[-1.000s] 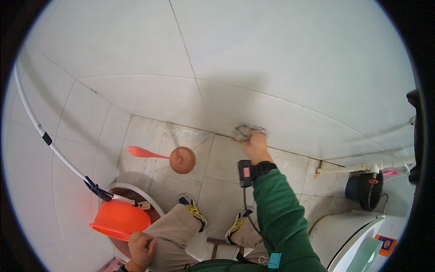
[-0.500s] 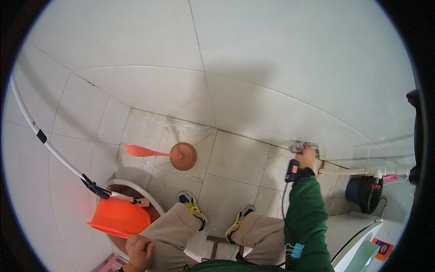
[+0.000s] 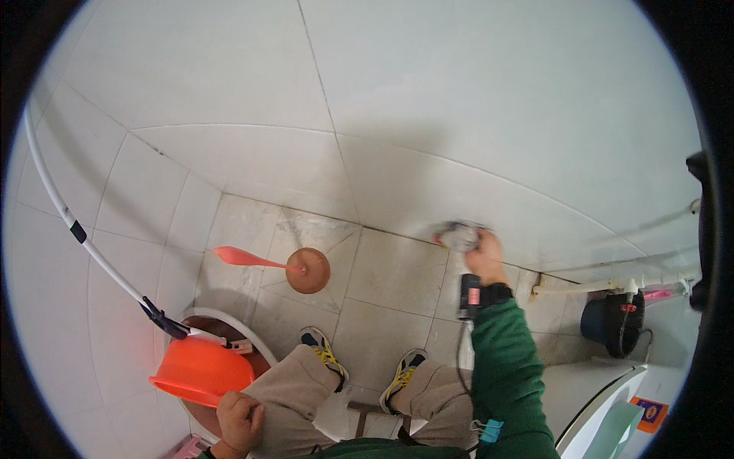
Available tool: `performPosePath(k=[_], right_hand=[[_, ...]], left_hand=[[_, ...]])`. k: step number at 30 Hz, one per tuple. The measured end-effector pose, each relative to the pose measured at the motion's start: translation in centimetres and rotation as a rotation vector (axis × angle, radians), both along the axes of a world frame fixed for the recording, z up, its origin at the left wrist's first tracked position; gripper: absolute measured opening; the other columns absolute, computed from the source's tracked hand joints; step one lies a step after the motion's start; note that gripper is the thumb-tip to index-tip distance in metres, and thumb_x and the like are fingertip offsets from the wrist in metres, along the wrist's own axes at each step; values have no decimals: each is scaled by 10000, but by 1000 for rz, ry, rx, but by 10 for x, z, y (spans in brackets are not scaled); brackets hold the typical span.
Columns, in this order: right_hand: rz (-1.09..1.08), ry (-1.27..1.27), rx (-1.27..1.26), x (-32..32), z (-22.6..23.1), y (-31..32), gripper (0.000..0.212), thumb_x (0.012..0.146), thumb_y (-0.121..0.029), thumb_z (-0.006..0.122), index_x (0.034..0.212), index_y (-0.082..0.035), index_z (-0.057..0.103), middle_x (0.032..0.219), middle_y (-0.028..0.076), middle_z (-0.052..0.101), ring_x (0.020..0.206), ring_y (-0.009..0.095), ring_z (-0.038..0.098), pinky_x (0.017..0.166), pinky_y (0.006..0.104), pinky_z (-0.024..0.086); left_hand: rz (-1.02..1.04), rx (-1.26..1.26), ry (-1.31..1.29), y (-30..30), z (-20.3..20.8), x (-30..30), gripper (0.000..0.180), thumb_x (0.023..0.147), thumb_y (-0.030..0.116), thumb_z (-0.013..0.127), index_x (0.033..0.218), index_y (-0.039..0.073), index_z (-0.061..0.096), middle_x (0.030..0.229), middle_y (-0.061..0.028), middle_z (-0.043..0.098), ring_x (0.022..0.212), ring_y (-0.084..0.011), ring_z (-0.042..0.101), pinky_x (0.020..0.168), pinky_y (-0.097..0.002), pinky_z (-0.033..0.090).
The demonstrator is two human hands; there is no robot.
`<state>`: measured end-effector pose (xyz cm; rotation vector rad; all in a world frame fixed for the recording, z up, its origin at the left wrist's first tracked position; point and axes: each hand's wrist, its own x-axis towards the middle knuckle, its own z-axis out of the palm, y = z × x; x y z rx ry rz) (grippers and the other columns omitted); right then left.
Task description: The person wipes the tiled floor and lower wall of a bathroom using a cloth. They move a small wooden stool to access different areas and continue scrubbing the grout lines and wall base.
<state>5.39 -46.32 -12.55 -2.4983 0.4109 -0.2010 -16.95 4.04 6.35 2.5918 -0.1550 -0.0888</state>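
My right hand [image 3: 485, 258] is closed around a crumpled grey-white rag [image 3: 459, 237], smeared by motion. It presses the rag at the foot of the white wall [image 3: 413, 172], just above where the wall meets the floor tiles. A black device with a cable is strapped at my right wrist. At the lower left, my left hand [image 3: 239, 421] rests on my left thigh with its fingers curled and nothing seen in them. Close by that hand is an orange basin [image 3: 202, 371], set over a large round tub [image 3: 264, 348].
A plunger [image 3: 308, 270] with a red handle stands on the tiled floor ahead. A white pole [image 3: 115, 264] leans at left. At right are a pale pipe [image 3: 573, 288], a dark bucket [image 3: 604, 325] and an orange packet [image 3: 650, 414]. Below me is a small stool [image 3: 363, 417].
My right hand has moved left along the base of the wall with the rag. My left hand stays on my thigh; the view has shifted slightly.
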Motion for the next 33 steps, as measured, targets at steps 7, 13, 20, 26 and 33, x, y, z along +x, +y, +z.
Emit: performPosePath(k=[7,13,20,26,33], right_hand=[[-18,54,-302,-9,11,-44,201,685,-27,615,879,-31,667,873,181,684,846,365,657,692,432,516],[105,-217,264,63,43,120,256,646,-54,633,899,-28,658,873,222,660,862,411,632,756,460,512],[-38,12,-157,-10,45,-18,270,658,-41,623,923,-20,671,910,213,671,895,395,636,808,428,512],[-141,254,-386,-13,40,-49,209,659,-64,643,857,5,648,938,232,654,914,407,627,798,447,502],[155,-87,-8,60,20,133,233,692,-156,667,887,-29,659,896,219,661,867,412,627,755,454,509]], left_hand=[[-24,10,-32,3,2,-2,93,706,48,658,718,40,566,695,-124,529,664,-322,526,604,-414,407],[-24,39,-14,-2,4,-3,115,668,66,699,710,50,593,709,-96,565,677,-295,552,621,-391,425],[2,51,-10,10,-2,-9,118,664,61,701,720,51,597,710,-98,564,676,-290,553,622,-390,428],[2,31,-5,20,-6,-12,124,657,52,703,718,60,595,713,-95,565,675,-288,551,626,-389,427],[0,35,-5,13,-3,-8,134,657,63,711,719,64,592,719,-89,571,680,-285,553,629,-390,427]])
